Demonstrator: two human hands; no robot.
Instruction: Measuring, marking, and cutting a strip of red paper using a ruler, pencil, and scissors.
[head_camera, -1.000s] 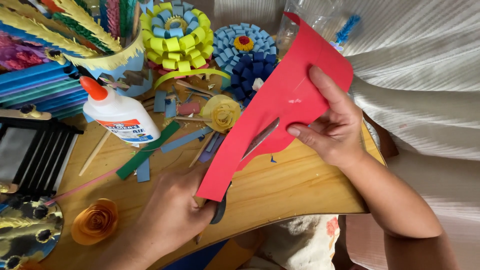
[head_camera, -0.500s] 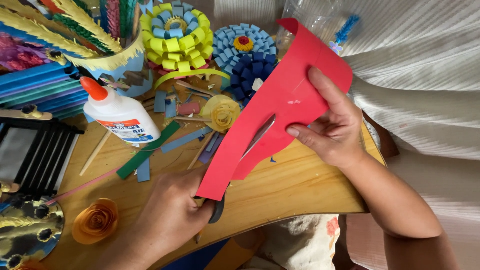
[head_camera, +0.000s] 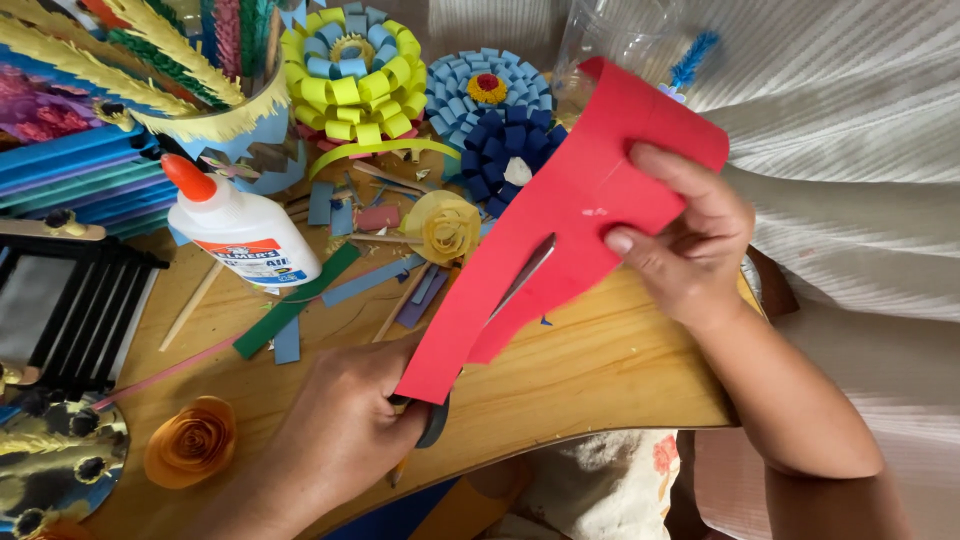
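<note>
My right hand (head_camera: 685, 245) pinches the upper part of a curled red paper sheet (head_camera: 560, 215) above the wooden table (head_camera: 600, 370). My left hand (head_camera: 340, 430) grips scissors (head_camera: 525, 275) from below; their dark handle shows at the sheet's lower corner and a grey blade runs up through a slit in the red paper. A narrow red strip hangs partly cut along the sheet's lower edge.
A white glue bottle (head_camera: 240, 230) with an orange cap lies at the left. Paper flowers stand behind: yellow-blue (head_camera: 350, 80), blue (head_camera: 500, 120), pale yellow rose (head_camera: 445, 225), orange rose (head_camera: 190, 440). Coloured paper strips litter the tabletop. White cloth (head_camera: 860, 150) hangs at the right.
The scissor blade has moved a little further up along the slit in the red paper. Both hands stay nearly where they were.
</note>
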